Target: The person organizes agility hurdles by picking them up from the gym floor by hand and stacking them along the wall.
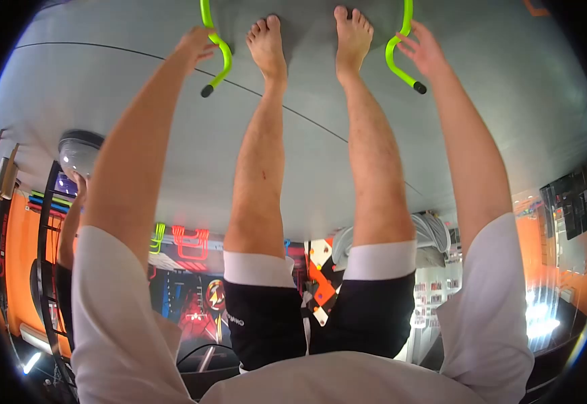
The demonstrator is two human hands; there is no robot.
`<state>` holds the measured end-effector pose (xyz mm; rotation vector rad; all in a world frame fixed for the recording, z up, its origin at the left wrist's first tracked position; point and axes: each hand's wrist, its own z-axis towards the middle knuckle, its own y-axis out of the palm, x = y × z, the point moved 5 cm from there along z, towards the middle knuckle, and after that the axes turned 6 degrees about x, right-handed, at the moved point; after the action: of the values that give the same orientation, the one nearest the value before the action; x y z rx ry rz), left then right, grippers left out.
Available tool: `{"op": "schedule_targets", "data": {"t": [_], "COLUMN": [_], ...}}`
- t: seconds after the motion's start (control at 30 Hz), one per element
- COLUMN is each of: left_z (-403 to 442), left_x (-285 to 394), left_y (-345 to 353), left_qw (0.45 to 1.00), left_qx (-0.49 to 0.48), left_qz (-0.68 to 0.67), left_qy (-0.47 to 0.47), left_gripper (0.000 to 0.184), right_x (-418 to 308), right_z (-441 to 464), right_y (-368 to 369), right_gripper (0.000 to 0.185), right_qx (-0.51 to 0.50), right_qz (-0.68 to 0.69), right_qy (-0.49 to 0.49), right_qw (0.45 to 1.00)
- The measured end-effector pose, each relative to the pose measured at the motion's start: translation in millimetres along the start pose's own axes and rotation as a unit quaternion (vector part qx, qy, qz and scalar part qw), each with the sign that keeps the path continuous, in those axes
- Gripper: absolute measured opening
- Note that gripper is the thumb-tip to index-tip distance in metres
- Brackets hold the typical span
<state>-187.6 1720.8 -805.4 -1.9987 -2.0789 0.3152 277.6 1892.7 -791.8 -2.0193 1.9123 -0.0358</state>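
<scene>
Two lime-green bent tubes with black end caps, a left tube (pixel 224 59) and a right tube (pixel 392 56), stand near the floor on either side of my bare feet. Both run out past the top of the view, so I cannot tell whether they join. My left hand (pixel 197 46) is at the left tube's bend, fingers loosely extended, overlapping it in view. Beside the right tube's bend is my right hand (pixel 425 51), fingers spread. Whether either hand touches its tube is unclear; neither is wrapped round it. My left foot (pixel 266 46) and right foot (pixel 354 39) stand between them.
Grey flooring (pixel 320 168) with a dark seam surrounds my feet. At the left, another person's arm (pixel 72 219) reaches to a grey dome (pixel 81 155) near a black rack (pixel 45 249). Upside down behind me are red hurdle-like frames (pixel 191 242) and grey coiled material (pixel 431 232).
</scene>
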Motion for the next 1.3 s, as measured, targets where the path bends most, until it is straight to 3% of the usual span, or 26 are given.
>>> {"op": "schedule_targets", "data": {"t": [0.13, 0.23, 0.3, 0.37, 0.43, 0.47, 0.53, 0.57, 0.63, 0.7, 0.73, 0.8, 0.83, 0.87, 0.9, 1.0, 1.07, 1.1, 1.13, 1.2, 1.3], "left_z": [-0.7, -5.9, -73.0, -124.4, -189.8, -222.6, -306.8, -351.5, -462.6, -575.1, -633.1, -766.9, -834.5, -879.2, -904.7, -895.3, -882.4, -877.7, -889.1, -897.1, -946.1], "left_x": [10.1, -13.9, -2.9, -4.4, 0.0, 0.4, -29.2, -39.4, -52.0, -64.0, -67.0, -56.8, -45.6, -43.9, -47.1, -62.2, -77.7, -100.7, -128.0, -193.1, -291.6], "left_y": [13.5, -15.5, -36.0, -58.1, -77.7, -93.7, -131.9, -151.2, -188.2, -216.9, -228.0, -218.6, -204.8, -192.0, -174.9, -107.9, -48.0, -26.9, -14.1, -3.2, 60.9], "left_qw": [0.997, 0.995, 0.999, 0.996, 0.988, 0.967, 0.891, 0.849, 0.736, 0.617, 0.564, 0.396, 0.435, 0.528, 0.554, 0.621, 0.72, 0.721, 0.715, 0.715, 0.731], "left_qx": [0.023, 0.042, 0.039, 0.009, 0.055, 0.086, 0.142, 0.173, 0.208, 0.182, 0.152, -0.05, -0.063, 0.057, 0.132, 0.189, 0.201, 0.32, 0.357, 0.442, 0.525], "left_qz": [-0.072, -0.084, -0.006, -0.094, -0.138, -0.219, -0.368, -0.448, -0.589, -0.686, -0.716, -0.86, -0.808, -0.716, -0.692, -0.639, -0.563, -0.506, -0.505, -0.463, -0.395], "left_qy": [0.005, 0.043, -0.004, -0.001, 0.032, 0.103, 0.224, 0.221, 0.262, 0.34, 0.381, 0.318, 0.392, 0.453, 0.444, 0.413, 0.352, 0.347, 0.327, 0.28, 0.182], "left_gripper": [0.04, 0.032, 0.035, 0.031, 0.025, 0.023, 0.019, 0.019, 0.023, 0.029, 0.033, 0.044, 0.057, 0.063, 0.058, 0.042, 0.032, 0.03, 0.031, 0.032, 0.031], "right_x": [17.3, 9.1, -11.7, -26.9, -68.7, -89.3, -141.2, -180.4, -224.1, -231.4, -224.0, -198.8, -181.3, -160.4, -139.6, -66.8, -24.0, -8.9, 5.9, 34.0, 49.8], "right_z": [9.3, -24.3, -72.9, -104.8, -162.4, -205.8, -317.3, -371.4, -499.0, -618.1, -663.5, -763.8, -800.6, -825.6, -842.7, -822.1, -848.7, -848.2, -847.9, -839.5, -857.9], "right_y": [0.8, -26.1, -37.6, -50.7, -45.8, -42.8, -42.2, -28.1, -24.8, -29.9, -31.0, -35.4, -38.6, -39.7, -38.8, -24.3, -49.3, -53.0, -56.1, -48.1, -73.4], "right_gripper": [0.034, 0.039, 0.036, 0.028, 0.023, 0.021, 0.017, 0.015, 0.011, 0.014, 0.012, 0.016, 0.017, 0.017, 0.017, 0.025, 0.031, 0.034, 0.037, 0.043, 0.049], "right_qx": [-0.011, -0.026, -0.016, -0.07, -0.102, -0.116, -0.222, -0.274, -0.223, -0.281, -0.382, -0.453, -0.477, -0.49, -0.504, -0.51, -0.636, -0.646, -0.654, -0.568, -0.623], "right_qz": [-0.047, -0.073, -0.068, -0.054, -0.118, -0.155, -0.258, -0.296, -0.451, -0.501, -0.478, -0.486, -0.451, -0.456, -0.464, -0.557, -0.465, -0.488, -0.51, -0.646, -0.629], "right_qy": [-0.024, -0.019, -0.05, -0.068, -0.165, -0.206, -0.393, -0.499, -0.701, -0.737, -0.716, -0.692, -0.713, -0.707, -0.699, -0.628, -0.455, -0.427, -0.399, -0.489, -0.449], "right_qw": [0.999, 0.997, 0.996, 0.994, 0.974, 0.959, 0.854, 0.767, 0.505, 0.356, 0.336, 0.283, 0.247, 0.228, 0.207, 0.188, 0.415, 0.403, 0.391, 0.143, 0.12]}}
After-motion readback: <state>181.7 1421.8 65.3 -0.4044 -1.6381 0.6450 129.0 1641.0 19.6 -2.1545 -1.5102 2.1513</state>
